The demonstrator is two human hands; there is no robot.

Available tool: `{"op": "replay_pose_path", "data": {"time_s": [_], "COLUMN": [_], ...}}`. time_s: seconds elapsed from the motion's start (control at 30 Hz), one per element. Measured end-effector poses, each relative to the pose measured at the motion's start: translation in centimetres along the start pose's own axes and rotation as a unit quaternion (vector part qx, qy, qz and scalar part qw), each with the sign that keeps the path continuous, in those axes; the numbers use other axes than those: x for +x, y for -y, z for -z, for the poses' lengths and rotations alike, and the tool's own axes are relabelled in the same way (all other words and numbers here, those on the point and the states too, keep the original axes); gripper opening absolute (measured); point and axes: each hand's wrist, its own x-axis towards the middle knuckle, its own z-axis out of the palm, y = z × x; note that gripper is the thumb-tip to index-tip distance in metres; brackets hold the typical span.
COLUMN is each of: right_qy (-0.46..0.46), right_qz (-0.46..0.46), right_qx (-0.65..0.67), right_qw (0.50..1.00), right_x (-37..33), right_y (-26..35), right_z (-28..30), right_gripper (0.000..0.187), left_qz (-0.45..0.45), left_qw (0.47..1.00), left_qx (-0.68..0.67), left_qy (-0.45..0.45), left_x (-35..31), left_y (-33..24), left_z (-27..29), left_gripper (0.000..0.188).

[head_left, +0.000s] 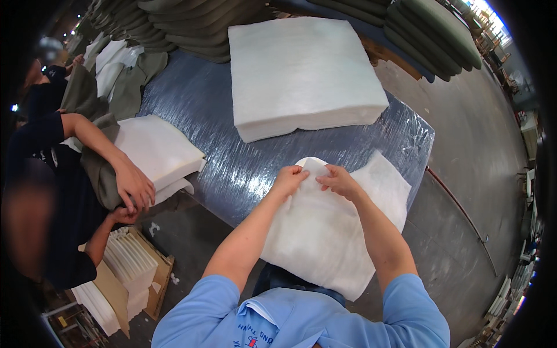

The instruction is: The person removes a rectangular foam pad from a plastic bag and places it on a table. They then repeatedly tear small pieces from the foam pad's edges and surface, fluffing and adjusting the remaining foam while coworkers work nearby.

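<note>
A white sheet of soft wadding [325,232] hangs over the near edge of a table covered in shiny blue-grey film [232,168]. My left hand [290,178] and my right hand [338,180] both pinch the sheet's far corner, close together, fingers closed on the fabric. Beyond them, farther along the table, lies a thick square stack of white wadding [301,75].
At the left a person in a dark shirt pushes a white foam pad [156,148] into an olive cover, hand [134,185] on it. Olive cushions [191,26] are piled at the back. Cardboard and white foam pieces [127,267] sit on the floor at lower left.
</note>
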Motion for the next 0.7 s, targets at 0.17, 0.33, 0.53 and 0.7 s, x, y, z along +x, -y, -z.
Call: {"op": "replay_pose_path", "data": {"time_s": [0.17, 0.33, 0.53, 0.7], "right_qy": [-0.094, -0.149, -0.247, -0.280], "right_qz": [0.002, 0.008, -0.006, -0.015], "right_qx": [0.048, 0.016, -0.104, -0.064], "right_qw": [0.994, 0.989, 0.963, 0.958], "right_x": [0.7, 1.8, 3.5, 3.8], "right_y": [-2.7, -3.9, -3.7, -4.8], "right_z": [-1.0, -1.8, -2.6, -2.1], "right_gripper": [0.028, 0.030, 0.023, 0.027], "left_qz": [0.058, 0.044, 0.043, 0.045], "left_qw": [0.990, 0.991, 0.975, 0.970], "left_qx": [-0.126, -0.110, -0.145, -0.167], "left_qy": [-0.006, -0.060, -0.160, -0.173], "left_x": [-0.7, -1.0, 0.0, 0.7], "left_y": [0.9, 1.3, 2.5, 2.8], "left_z": [-2.2, -2.6, -2.9, -4.2], "left_gripper": [0.021, 0.022, 0.024, 0.021]}}
